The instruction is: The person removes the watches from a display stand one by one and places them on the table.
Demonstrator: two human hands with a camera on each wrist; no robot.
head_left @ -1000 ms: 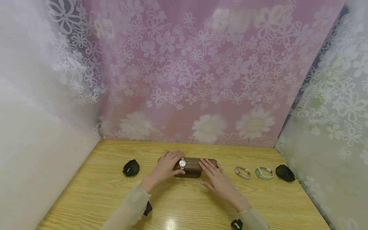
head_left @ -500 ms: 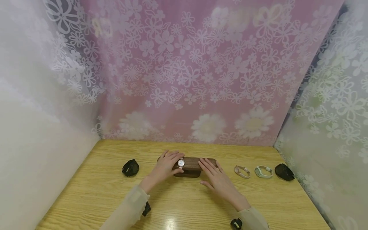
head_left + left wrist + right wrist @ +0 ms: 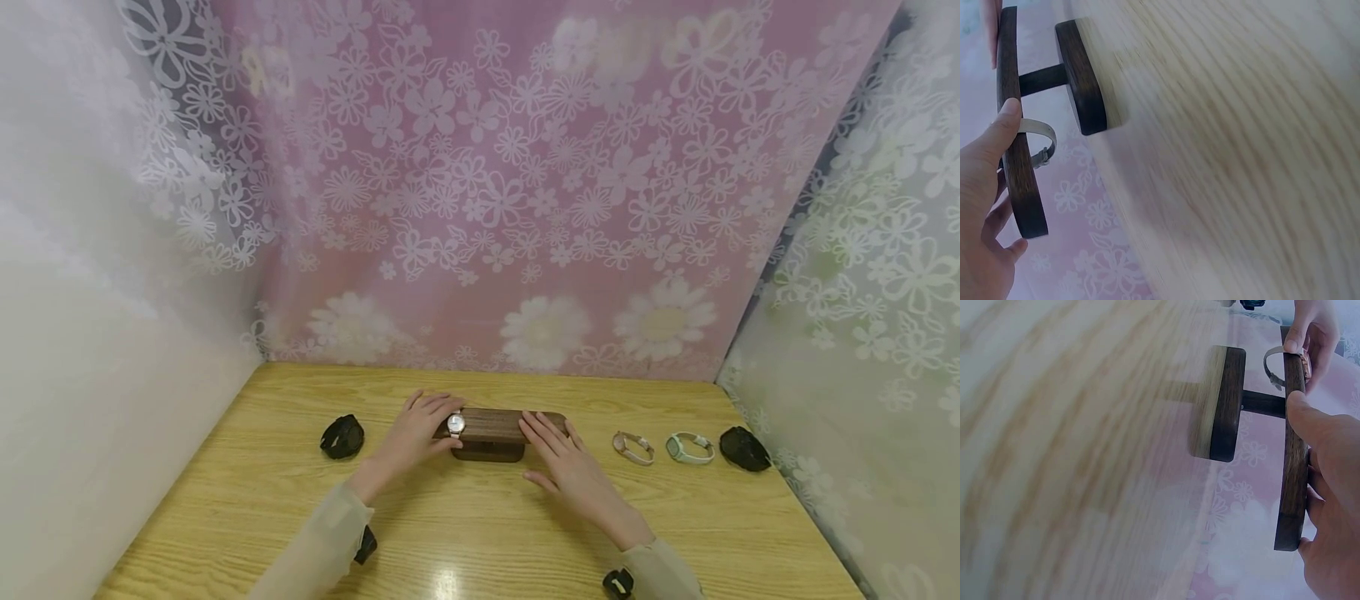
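A dark wooden T-shaped watch stand (image 3: 491, 427) stands upright on the table, its long bar over a short post and base. A wristwatch (image 3: 456, 424) with a white dial and pale strap is looped round the bar, left of the middle. My left hand (image 3: 411, 433) holds the watch on the bar; in the left wrist view its thumb (image 3: 1005, 125) presses at the strap (image 3: 1040, 128) and the fingers go behind the bar. My right hand (image 3: 576, 475) grips the bar's right part, thumb (image 3: 1302, 412) on the near edge and fingers on the far side.
To the left lies a black watch (image 3: 342, 437). On the right, a pinkish watch (image 3: 633, 448), a mint-green watch (image 3: 691, 448) and a black watch (image 3: 745, 450) stand in a row. A flowered pink curtain (image 3: 495, 208) hangs behind the table (image 3: 480, 517).
My left hand has moved left along the bar, and the watch has shifted left with it. The stand and my right hand stay in place.
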